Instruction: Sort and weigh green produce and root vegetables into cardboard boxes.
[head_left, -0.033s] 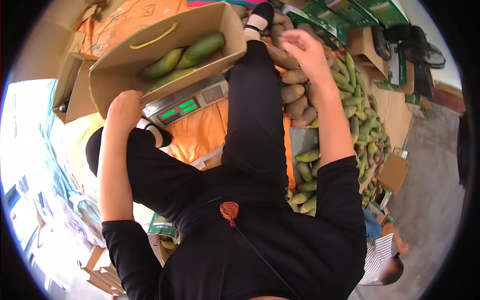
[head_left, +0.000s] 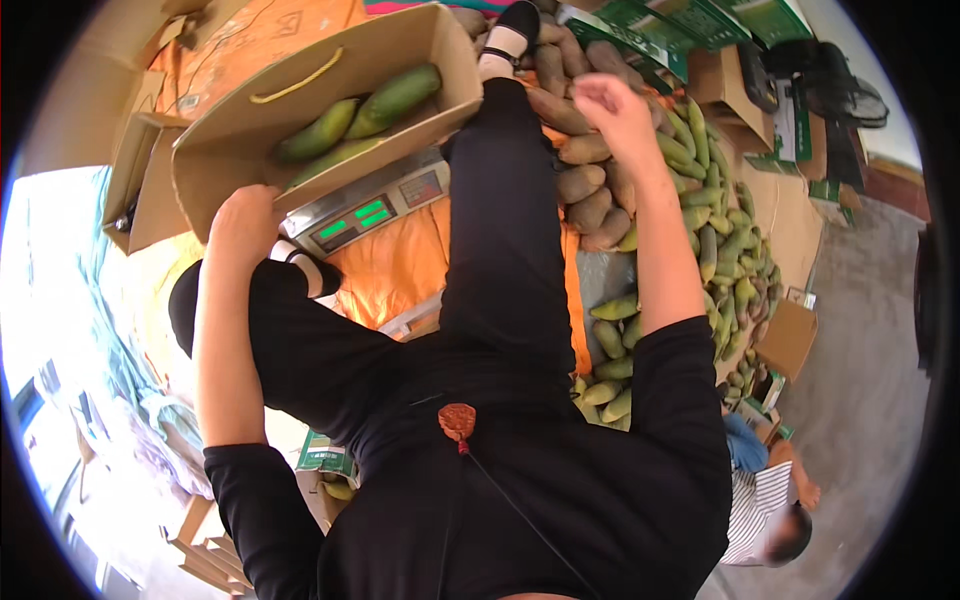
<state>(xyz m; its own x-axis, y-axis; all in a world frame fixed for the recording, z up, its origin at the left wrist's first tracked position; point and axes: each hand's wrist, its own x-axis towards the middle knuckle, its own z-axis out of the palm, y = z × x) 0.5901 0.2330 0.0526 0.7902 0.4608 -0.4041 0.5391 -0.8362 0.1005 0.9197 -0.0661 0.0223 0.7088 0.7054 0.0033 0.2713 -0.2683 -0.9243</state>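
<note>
My left grip (head_left: 246,222) is closed over the near edge of the open cardboard box (head_left: 385,55), pinching its wall by the corner. My right grip (head_left: 618,112) hangs above the brown roots (head_left: 582,185), fingers loosely curled and a little parted; it looks empty, though the fingertips are slightly blurred, so something small could escape me.

Three long green vegetables (head_left: 400,100) already lie in the box, side by side and slanted. That much is done. I'd judge the box only partly filled: bare cardboard shows around them, and the top is open, with the yellow cord handle (head_left: 297,78) against the far wall. The box seems to rest on the scale (head_left: 355,222), whose display is lit green. Outside, plenty is left: the roots near my right leg and, beyond them, a broad heap of green vegetables (head_left: 735,245).
</note>
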